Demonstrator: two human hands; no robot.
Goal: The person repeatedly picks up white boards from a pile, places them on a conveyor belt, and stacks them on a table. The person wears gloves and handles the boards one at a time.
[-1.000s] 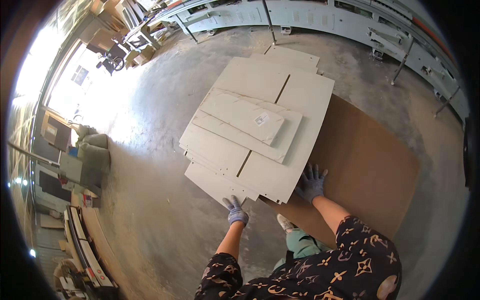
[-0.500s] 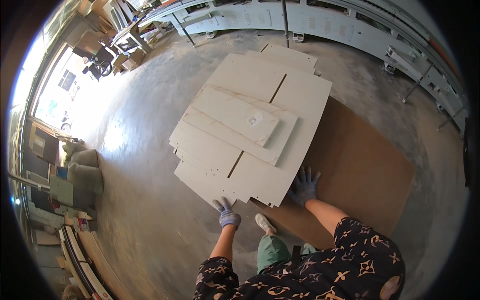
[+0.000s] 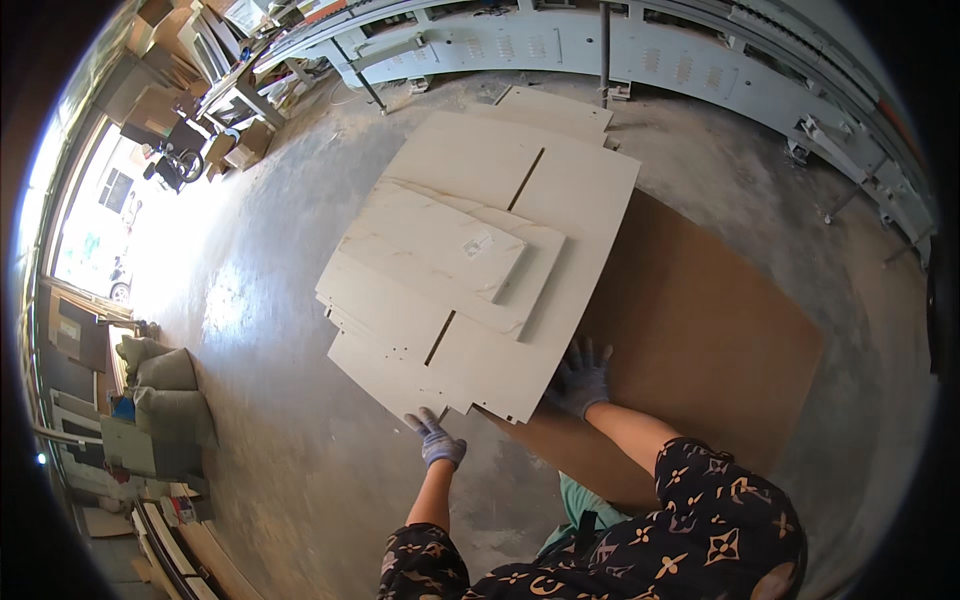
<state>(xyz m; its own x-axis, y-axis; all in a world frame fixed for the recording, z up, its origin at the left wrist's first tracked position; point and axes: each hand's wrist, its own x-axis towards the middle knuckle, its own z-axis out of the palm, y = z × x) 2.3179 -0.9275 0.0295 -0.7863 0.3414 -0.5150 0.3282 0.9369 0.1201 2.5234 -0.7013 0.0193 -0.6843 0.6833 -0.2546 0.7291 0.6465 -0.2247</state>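
A stack of large white panels [image 3: 590, 240], cut with slots and small holes, lies in front of me, overlapping a broad brown board [image 3: 720, 330] on the right. On top sit smaller marble-patterned boards [image 3: 430, 235], one with a label. My left hand [image 3: 437, 441], in a grey glove, touches the stack's near left edge with fingers stretched out. My right hand [image 3: 583, 382], also gloved, is open against the near right edge, fingers spread over the brown board. What holds up the stack is hidden.
A long pale machine [image 3: 500, 48] on legs runs across the far side. At left stand full sacks [image 3: 168, 395] and long strips [image 3: 165, 550] against the wall. A workbench [image 3: 240, 95], cartons [image 3: 248, 145] and a bike [image 3: 178, 168] are near the bright doorway.
The machine's legs and the sacks have shifted outward and down in view, while the stack stays by my hands, slightly further left. My shoe has gone out of sight.
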